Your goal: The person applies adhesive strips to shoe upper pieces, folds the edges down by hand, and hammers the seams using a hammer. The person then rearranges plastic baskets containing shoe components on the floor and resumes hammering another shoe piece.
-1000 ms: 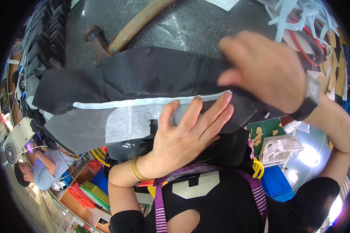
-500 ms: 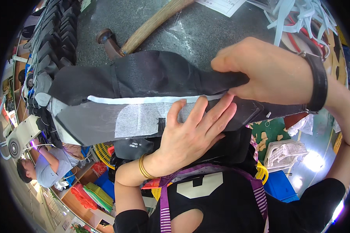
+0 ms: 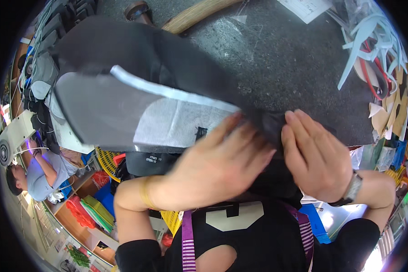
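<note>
A long fabric piece (image 3: 136, 90), black on the outside with a grey and white lining and a pale strip along it, is raised off the dark grey table (image 3: 294, 68). Its left end tilts up toward the camera. My left hand (image 3: 217, 167) has its fingers spread over the piece's near right end and looks blurred. My right hand (image 3: 317, 158), with a watch at the wrist, presses its flat fingers against the black end (image 3: 269, 124) from the right. That end is pinched between both hands at the table's front edge.
A hammer (image 3: 138, 10) with a wooden handle lies at the far side of the table, with a white paper (image 3: 306, 7) near it. Light-blue and red strips (image 3: 371, 50) are piled at the right. Dark pieces (image 3: 36, 86) are stacked at the left. Another person (image 3: 36, 170) is below left.
My right hand has come down from the far right of the piece to its near end beside my left hand. The piece, flat before, has swung up at its left end.
</note>
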